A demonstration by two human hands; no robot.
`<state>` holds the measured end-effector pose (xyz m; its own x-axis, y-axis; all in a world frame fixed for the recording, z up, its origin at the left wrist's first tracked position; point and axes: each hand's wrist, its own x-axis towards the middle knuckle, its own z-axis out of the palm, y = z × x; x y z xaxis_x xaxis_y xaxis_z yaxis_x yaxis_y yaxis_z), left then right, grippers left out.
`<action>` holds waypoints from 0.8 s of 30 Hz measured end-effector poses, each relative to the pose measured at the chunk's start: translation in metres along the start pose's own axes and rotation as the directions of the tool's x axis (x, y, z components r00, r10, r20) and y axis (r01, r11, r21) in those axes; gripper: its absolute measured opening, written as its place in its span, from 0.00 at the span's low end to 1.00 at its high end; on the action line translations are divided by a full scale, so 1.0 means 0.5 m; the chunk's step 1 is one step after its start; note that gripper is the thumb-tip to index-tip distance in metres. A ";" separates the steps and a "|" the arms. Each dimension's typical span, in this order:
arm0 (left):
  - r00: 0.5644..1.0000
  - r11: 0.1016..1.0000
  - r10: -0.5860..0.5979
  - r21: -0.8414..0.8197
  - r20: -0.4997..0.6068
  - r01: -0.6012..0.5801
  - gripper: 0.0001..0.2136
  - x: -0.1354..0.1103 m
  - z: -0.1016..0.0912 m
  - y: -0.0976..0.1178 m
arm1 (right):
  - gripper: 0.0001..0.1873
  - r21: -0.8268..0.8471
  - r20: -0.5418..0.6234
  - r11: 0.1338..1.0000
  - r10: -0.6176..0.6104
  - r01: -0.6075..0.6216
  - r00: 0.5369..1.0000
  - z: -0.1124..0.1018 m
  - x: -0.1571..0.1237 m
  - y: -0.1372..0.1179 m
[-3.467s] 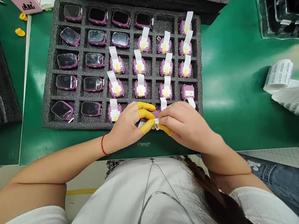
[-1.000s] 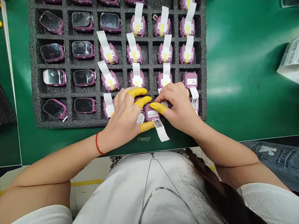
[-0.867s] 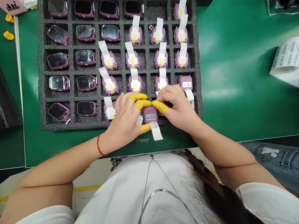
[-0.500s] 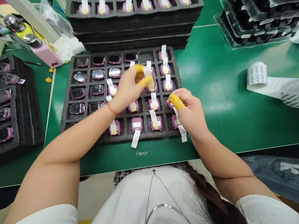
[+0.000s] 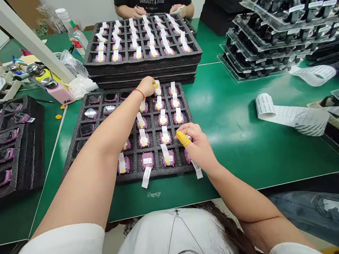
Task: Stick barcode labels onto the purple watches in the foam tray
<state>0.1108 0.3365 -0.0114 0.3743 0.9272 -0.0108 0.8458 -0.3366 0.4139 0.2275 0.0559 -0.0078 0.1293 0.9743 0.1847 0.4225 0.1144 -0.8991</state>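
A black foam tray (image 5: 136, 173) lies on the green table, its cells holding purple smartwatch bodies, some screen up, others back up with white label strips. My left hand (image 5: 147, 86), with yellow finger cots, reaches across to the far row. Its fingers are closed on a labelled watch (image 5: 158, 90) in a cell there. My right hand (image 5: 196, 142) is at the tray's right edge, thumb in a yellow cot and fingers curled together. It partly covers a watch (image 5: 188, 157) in the nearest row; what its fingertips hold, if anything, is hidden.
Beyond stands a stack of foam trays (image 5: 143, 71) with labelled watches; a person (image 5: 153, 0) sits behind it. At left is another watch tray (image 5: 20, 165). A label roll (image 5: 265, 105) and stacked clear plastic trays (image 5: 255, 55) are at right. A pink bottle (image 5: 58, 91) stands left.
My left hand has moved to the far row, where a labelled watch now sits in a formerly empty cell. My right hand stays by the tray's right edge. The view has tilted up.
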 end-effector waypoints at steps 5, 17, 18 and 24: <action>1.000 0.987 0.027 0.159 0.014 -0.029 0.16 -0.015 -0.060 -0.036 | 0.10 0.001 0.025 1.000 -0.015 0.015 1.000 -0.001 -0.004 -0.003; 0.983 0.899 0.041 0.423 0.178 -0.113 0.21 -0.043 -0.074 -0.048 | 0.09 -0.070 0.062 0.995 -0.063 0.068 0.996 0.019 -0.007 0.015; 0.985 0.912 0.050 0.395 0.165 -0.112 0.19 -0.050 -0.084 -0.051 | 0.09 -0.073 0.063 0.995 -0.066 0.070 0.996 0.018 -0.006 0.016; 0.992 0.914 0.082 -0.405 0.093 -0.037 0.15 -0.259 -0.100 -0.033 | 0.06 -0.058 0.083 0.995 -0.074 0.079 0.994 0.018 -0.006 0.012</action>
<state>0.0295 0.2302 0.0285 0.4763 0.8771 -0.0617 0.6048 -0.2759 0.7471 0.2217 0.0554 -0.0174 0.0229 0.9758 0.2174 0.4824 0.1797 -0.8573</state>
